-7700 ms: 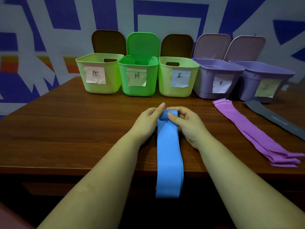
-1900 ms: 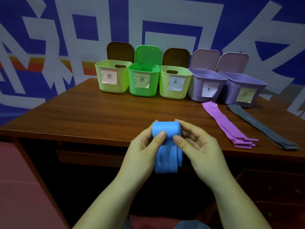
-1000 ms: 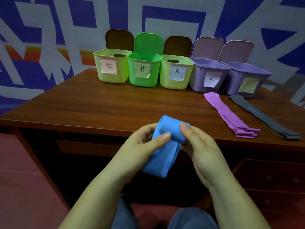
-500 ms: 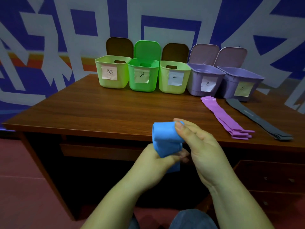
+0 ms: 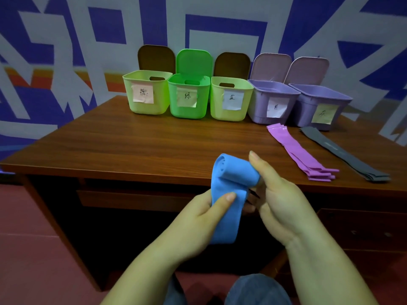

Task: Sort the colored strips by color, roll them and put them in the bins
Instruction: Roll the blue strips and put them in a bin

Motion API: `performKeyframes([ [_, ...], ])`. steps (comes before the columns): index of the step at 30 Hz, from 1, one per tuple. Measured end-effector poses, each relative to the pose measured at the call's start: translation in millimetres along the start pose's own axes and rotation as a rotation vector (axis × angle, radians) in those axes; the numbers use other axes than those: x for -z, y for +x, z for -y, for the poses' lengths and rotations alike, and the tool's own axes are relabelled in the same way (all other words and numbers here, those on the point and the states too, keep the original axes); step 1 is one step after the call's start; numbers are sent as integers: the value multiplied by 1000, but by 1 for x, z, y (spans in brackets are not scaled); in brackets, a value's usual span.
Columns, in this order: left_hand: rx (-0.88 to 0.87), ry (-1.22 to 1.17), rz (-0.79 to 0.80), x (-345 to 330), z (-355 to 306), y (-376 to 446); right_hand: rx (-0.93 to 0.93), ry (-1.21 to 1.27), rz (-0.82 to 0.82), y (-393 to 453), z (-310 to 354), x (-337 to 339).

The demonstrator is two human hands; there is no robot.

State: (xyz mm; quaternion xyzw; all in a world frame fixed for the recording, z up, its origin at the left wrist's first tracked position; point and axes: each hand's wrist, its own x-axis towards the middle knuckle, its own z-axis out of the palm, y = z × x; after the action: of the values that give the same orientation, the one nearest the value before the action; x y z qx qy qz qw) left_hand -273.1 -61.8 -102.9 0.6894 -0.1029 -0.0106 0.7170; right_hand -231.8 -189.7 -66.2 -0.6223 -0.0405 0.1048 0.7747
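Both hands hold a blue strip (image 5: 229, 188) in the air just in front of the desk's near edge. Its upper part is wound into a roll and a loose tail hangs down. My right hand (image 5: 279, 199) grips the roll from the right, index finger over its top. My left hand (image 5: 204, 219) pinches the hanging tail with the thumb on its front. Purple strips (image 5: 297, 150) and grey strips (image 5: 343, 153) lie flat on the desk at the right. Several open bins with paper labels line the back; the third one, a light green bin (image 5: 230, 99), carries a pale blue label.
The wooden desk (image 5: 141, 148) has drawers below at right. Along the back stand a yellow-green bin (image 5: 146, 92), a bright green bin (image 5: 188, 95) and two lilac bins (image 5: 272, 101) (image 5: 319, 106), lids tipped back against the patterned wall. My knees show at the bottom.
The roll has grown since the strip lay flat on the desk. In the last half second my left hand slid down the tail and the roll tilted left.
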Motion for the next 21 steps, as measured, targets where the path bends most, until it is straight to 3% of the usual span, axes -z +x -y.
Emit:
performKeyframes([
  [8, 12, 150, -109, -8, 4, -3, 51, -55, 71, -2, -12, -3],
  [13, 70, 46, -106, -6, 3, -6, 175, -97, 129, -3, -25, -2],
  [21, 92, -131, 27, 6, -5, -10, 326, -344, 178, -4, -28, 6],
])
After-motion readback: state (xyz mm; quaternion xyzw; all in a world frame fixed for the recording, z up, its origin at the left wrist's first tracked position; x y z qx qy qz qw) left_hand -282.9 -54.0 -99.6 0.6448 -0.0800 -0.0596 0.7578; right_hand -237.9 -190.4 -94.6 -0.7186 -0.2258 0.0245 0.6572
